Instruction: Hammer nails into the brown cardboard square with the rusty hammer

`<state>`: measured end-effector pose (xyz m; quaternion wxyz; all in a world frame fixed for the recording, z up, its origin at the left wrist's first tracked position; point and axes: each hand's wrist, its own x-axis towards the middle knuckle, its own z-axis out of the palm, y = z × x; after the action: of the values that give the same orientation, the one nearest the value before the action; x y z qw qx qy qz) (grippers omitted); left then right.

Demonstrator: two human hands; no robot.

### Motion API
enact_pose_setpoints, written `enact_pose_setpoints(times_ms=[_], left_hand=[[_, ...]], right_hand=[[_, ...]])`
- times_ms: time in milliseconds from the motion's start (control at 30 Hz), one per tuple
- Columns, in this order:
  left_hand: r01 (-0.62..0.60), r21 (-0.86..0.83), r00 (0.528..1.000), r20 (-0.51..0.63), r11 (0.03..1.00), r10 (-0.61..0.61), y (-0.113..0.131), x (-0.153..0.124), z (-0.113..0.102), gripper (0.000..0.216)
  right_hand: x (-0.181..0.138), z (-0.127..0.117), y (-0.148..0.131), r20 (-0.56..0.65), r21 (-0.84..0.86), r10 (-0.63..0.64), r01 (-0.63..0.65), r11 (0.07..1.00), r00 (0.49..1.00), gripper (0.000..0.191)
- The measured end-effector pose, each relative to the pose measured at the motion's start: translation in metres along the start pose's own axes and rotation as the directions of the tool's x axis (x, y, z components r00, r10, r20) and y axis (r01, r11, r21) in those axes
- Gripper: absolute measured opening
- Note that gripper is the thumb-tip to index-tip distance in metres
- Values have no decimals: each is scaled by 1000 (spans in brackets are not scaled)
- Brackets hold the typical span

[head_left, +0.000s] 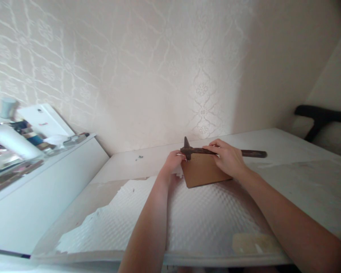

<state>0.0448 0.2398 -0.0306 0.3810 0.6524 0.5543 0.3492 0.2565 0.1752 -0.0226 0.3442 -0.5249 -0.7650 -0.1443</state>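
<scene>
My right hand (229,157) is closed round the wooden handle of a hammer (201,151), which lies sideways over a brown board (206,170). The hammer's dark metal head is above the board's far left corner. Right beside that head, my left hand (174,161) has its fingers drawn together at the board's left edge. What they pinch, if anything, is too small to make out. A row of tiny dots marks the board near its far edge. Under the board spreads a white quilted sheet (204,220).
Small dark metal bits (140,157) lie on the white tabletop (116,167) near the wall. At left, a white cabinet (59,189) carries a white box (45,119) and assorted bottles. A black T-shaped support (319,117) stands at far right.
</scene>
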Motion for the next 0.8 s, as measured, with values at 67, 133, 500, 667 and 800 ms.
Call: enact_pose_setpoints(times_ms=[67, 133, 500, 667, 800], left_hand=[[-10, 1, 1000, 1, 1000, 10, 0, 0, 0, 14], [-15, 5, 1000, 0, 1000, 15, -1, 0, 0, 13], [-27, -2, 1000, 6, 1000, 27, -3, 1, 1, 12], [-26, -17, 1000, 8, 1000, 27, -4, 1, 1, 15], [-33, -3, 999, 11, 999, 33, -3, 1, 1, 14]], right_hand=[[0, 0, 0, -2, -2, -2, 2, 1000, 1000, 42], [0, 0, 0, -3, -4, 0, 0, 1000, 1000, 44], [0, 1, 2, -7, -4, -8, 8, 1000, 1000, 43], [0, 1, 3, -15, -2, -8, 8, 1000, 1000, 44], [0, 1, 2, -45, -4, -7, 6, 1000, 999, 42]])
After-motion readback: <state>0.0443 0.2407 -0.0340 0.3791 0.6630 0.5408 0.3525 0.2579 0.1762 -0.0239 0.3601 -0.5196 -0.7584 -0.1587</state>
